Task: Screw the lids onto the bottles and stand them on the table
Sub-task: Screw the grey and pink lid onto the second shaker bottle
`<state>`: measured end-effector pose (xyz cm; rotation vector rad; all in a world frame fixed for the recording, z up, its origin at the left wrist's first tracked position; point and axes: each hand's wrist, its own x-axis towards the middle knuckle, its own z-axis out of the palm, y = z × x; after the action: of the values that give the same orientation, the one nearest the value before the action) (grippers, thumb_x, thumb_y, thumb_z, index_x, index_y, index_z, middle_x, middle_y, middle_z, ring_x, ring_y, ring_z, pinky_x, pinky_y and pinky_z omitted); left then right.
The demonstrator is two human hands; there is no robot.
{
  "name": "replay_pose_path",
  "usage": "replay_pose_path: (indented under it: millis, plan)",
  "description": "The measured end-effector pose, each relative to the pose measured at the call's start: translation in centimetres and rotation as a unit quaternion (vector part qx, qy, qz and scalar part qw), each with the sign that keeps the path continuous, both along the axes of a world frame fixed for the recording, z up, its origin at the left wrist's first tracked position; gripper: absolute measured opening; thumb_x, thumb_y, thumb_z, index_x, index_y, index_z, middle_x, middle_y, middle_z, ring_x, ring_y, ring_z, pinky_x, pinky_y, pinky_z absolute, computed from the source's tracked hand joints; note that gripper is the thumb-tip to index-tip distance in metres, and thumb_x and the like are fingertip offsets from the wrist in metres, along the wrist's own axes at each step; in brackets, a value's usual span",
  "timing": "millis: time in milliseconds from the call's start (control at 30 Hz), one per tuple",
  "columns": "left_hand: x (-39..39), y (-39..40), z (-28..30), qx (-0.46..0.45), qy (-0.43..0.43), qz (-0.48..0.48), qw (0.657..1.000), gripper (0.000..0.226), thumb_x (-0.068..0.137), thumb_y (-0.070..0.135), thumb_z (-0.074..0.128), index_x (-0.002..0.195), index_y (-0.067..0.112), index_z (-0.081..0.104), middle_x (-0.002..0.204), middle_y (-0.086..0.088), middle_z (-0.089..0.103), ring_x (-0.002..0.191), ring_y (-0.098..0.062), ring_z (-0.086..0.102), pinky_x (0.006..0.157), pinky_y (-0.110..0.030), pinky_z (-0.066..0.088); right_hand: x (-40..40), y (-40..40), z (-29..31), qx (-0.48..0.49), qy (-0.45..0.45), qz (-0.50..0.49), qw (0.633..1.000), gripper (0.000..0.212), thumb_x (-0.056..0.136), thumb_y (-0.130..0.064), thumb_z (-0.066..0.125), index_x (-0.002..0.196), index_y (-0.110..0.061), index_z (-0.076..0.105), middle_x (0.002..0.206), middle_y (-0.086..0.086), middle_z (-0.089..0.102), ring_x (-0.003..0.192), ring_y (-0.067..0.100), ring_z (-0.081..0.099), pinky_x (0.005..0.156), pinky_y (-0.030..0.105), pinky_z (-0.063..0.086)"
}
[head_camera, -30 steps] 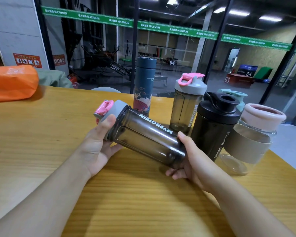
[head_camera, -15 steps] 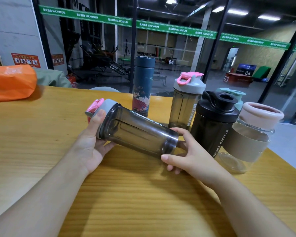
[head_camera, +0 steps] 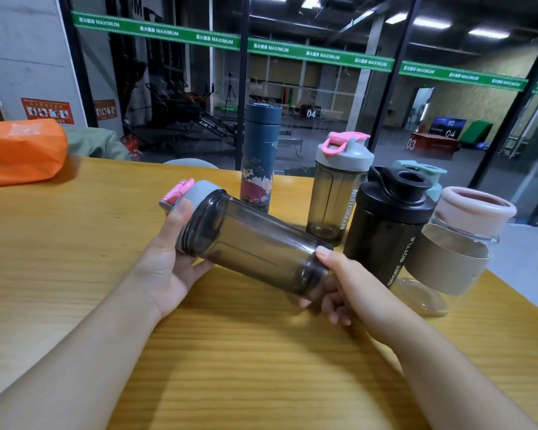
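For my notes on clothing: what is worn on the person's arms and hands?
Nothing shows: the left hand and the right hand are bare, without gloves, rings or a watch, and both forearms are bare to the picture's edge; no sleeve is in view.

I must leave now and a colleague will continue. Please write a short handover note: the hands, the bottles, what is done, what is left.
Left hand grips the grey lid end of the smoky shaker; right hand grips its base. The shaker is tilted above the table, lid on.
Standing with lids on: blue flask, second shaker, black bottle, glass jar, a mint-lidded bottle behind.
Left: check that the lid is tight, stand the shaker upright.
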<state>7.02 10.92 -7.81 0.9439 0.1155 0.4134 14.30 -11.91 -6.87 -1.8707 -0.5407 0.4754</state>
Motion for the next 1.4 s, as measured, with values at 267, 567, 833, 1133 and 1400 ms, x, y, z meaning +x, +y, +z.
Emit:
replay_pose_path:
  millis: [267, 567, 833, 1133, 1400]
  plan:
    - [0.2, 0.0, -0.1, 0.026, 0.002, 0.004, 1.0, 0.098, 0.03, 0.06, 0.089, 0.117, 0.022, 0.064, 0.11, -0.002, 0.072, 0.097, -0.014, 0.068, 0.084, -0.038, 0.051, 0.1, 0.0, -0.2, -0.011, 0.06, 0.001, 0.998, 0.071, 0.087, -0.065, 0.027, 0.102, -0.007, 0.064, 0.079, 0.016, 0.073, 0.043, 0.013, 0.046, 0.04, 0.021, 0.031]
    - [0.5, -0.4, -0.6, 0.049, 0.022, -0.02, 0.998, 0.137, 0.024, 0.059, 0.091, 0.144, 0.034, 0.031, 0.124, -0.002, 0.065, 0.101, -0.022, 0.068, 0.084, -0.049, 0.053, -0.7, 0.3, 0.6, 0.204, 0.221, -0.03, 0.953, 0.058, 0.078, -0.049, 0.054, 0.122, -0.011, 0.052, 0.101, 0.016, 0.063, 0.053, 0.021, 0.06, 0.039, 0.021, 0.051]
    - [-0.8, 1.1, 0.3, 0.276, 0.031, 0.053, 0.959, 0.101, 0.019, 0.07, 0.083, 0.105, 0.033, 0.046, 0.115, -0.005, 0.055, 0.094, -0.018, 0.055, 0.075, -0.033, 0.044, -1.0, 0.1, 0.7, 0.193, 0.239, -0.077, 0.949, 0.03, 0.092, -0.034, 0.044, 0.094, -0.009, 0.061, 0.071, 0.01, 0.061, 0.051, 0.022, 0.053, 0.037, 0.022, 0.047]
    - [-0.8, -0.1, 0.9, 0.234, 0.018, 0.075, 0.969, 0.033, 0.048, 0.053, 0.073, 0.08, 0.044, 0.066, 0.089, 0.001, 0.065, 0.08, -0.019, 0.059, 0.071, -0.038, 0.043, -1.3, 0.8, 0.4, 0.192, 0.087, -0.073, 0.975, 0.068, 0.063, -0.042, 0.073, 0.124, -0.023, 0.049, 0.115, 0.015, 0.06, 0.082, 0.018, 0.064, 0.049, 0.025, 0.053]
    - [-0.5, -0.4, 1.1, 0.187, 0.104, 0.068, 0.974, 0.025, 0.068, 0.05, 0.073, 0.088, 0.045, 0.059, 0.095, 0.003, 0.069, 0.079, -0.02, 0.066, 0.066, -0.045, 0.058, -0.9, 0.0, -0.1, 0.187, -0.096, -0.037, 0.977, 0.057, 0.053, -0.048, 0.073, 0.104, -0.052, 0.048, 0.113, 0.001, 0.057, 0.097, 0.014, 0.062, 0.066, 0.025, 0.057]
